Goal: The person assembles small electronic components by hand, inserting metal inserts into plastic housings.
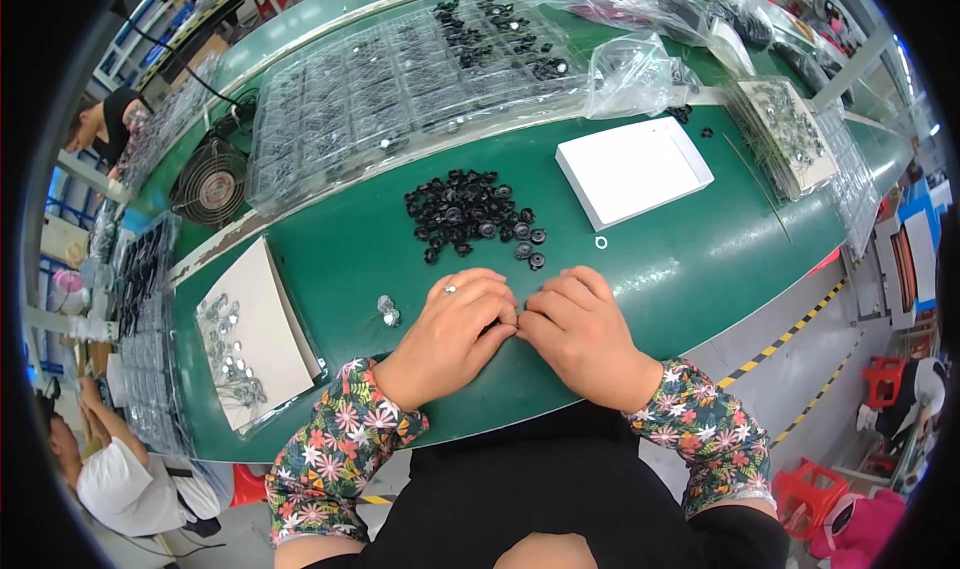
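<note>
Around the green tabletop (690, 279), a workshop floor marked with striped tape (785, 339) is seen. Near the front edge, the left hand (455, 324) and the right hand (582, 329) are brought close together, with fingers curled and thumb and index tips nearly met. Whether anything is pinched there cannot be told, since a small piece would be hidden by the fingertips.

Just beyond the hands, black parts (460, 209) are heaped loose, with a few scattered at the pile's right side. Judging by this heap, much handling appears to be left. Farther back, dark pieces (500, 34) are gathered toward the right end of the clear trays (330, 119); whether these are finished or merely stored cannot be judged.

Two silver bits (388, 311) are set beside the left hand, and a white ring (601, 242) is placed near the white box (640, 169). Small clear pieces (232, 354) are laid on a card (268, 314) at the left. How much is done cannot be counted.
</note>
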Motion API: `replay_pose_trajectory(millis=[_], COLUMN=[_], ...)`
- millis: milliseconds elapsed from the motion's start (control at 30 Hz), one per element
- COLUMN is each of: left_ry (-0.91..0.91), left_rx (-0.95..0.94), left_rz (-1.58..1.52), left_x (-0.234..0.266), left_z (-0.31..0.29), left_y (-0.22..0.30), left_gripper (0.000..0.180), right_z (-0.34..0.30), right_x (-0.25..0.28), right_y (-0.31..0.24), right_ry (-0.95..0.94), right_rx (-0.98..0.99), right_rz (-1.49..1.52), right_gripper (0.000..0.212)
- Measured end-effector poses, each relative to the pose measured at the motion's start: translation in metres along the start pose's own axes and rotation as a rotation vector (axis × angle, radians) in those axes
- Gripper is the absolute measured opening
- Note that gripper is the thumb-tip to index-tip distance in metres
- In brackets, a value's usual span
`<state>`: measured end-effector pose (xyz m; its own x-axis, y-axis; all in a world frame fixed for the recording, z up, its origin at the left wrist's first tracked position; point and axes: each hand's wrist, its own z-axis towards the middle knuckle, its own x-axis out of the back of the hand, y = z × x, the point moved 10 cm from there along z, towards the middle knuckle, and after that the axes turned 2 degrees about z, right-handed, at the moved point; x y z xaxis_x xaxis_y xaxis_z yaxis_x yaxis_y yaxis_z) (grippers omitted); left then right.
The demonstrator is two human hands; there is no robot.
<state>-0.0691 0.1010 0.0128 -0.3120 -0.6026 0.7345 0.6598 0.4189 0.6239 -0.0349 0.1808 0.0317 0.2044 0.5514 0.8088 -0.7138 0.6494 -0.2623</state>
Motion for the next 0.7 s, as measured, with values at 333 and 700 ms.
replay_pose_trajectory(millis=[333, 700], left_ry=[0.019, 0.051], left_rx=[0.01, 0.04], left_rz=[-0.052, -0.098], left_x=[0.001, 0.005], left_z=[0.0, -0.002], left_y=[-0.006, -0.011], left_gripper=[0.011, 0.011], right_z=[0.003, 0.013], right_x=[-0.015, -0.013], right_y=[0.026, 0.016], right_ry=[-0.241, -0.154], right_rx=[-0.233, -0.207], right_rz=[0.304, 0.223], right_gripper=[0.012, 0.019])
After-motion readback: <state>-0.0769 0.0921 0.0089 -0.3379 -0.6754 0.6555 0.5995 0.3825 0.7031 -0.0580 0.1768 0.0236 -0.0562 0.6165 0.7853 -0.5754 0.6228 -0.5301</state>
